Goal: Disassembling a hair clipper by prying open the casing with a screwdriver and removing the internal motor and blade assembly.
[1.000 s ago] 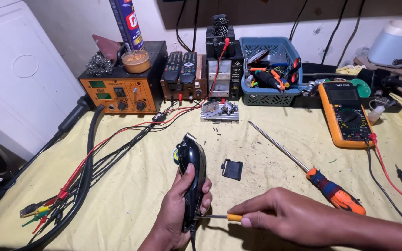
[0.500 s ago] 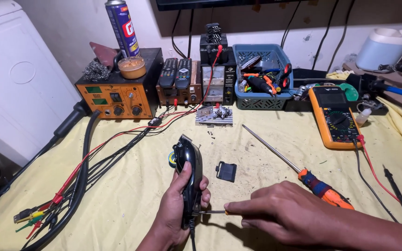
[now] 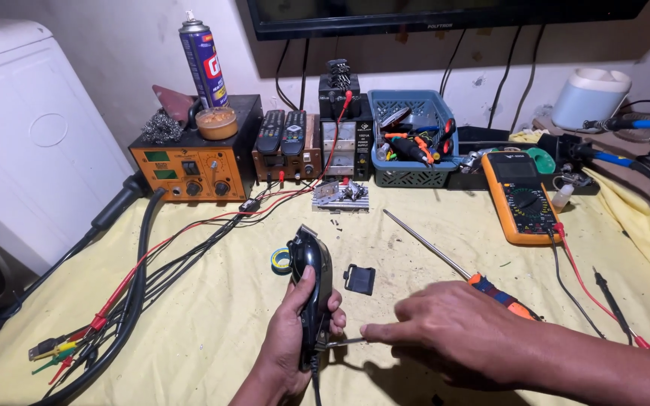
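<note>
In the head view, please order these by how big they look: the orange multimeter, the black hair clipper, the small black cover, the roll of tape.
1. Orange multimeter
2. Black hair clipper, similar in length but nearer the camera, so unsure
3. Small black cover
4. Roll of tape, partly hidden

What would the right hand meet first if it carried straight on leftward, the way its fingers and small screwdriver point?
Probably the black hair clipper in the left hand: the right hand aims its screwdriver tip at the clipper's lower body.

Your left hand (image 3: 295, 331) grips the black clipper (image 3: 312, 293) upright. Your right hand (image 3: 453, 331) holds a small screwdriver (image 3: 344, 342) with its tip at the clipper's lower end. Just right of the clipper lies a black cover (image 3: 359, 279); behind it, tape (image 3: 280, 260).
</note>
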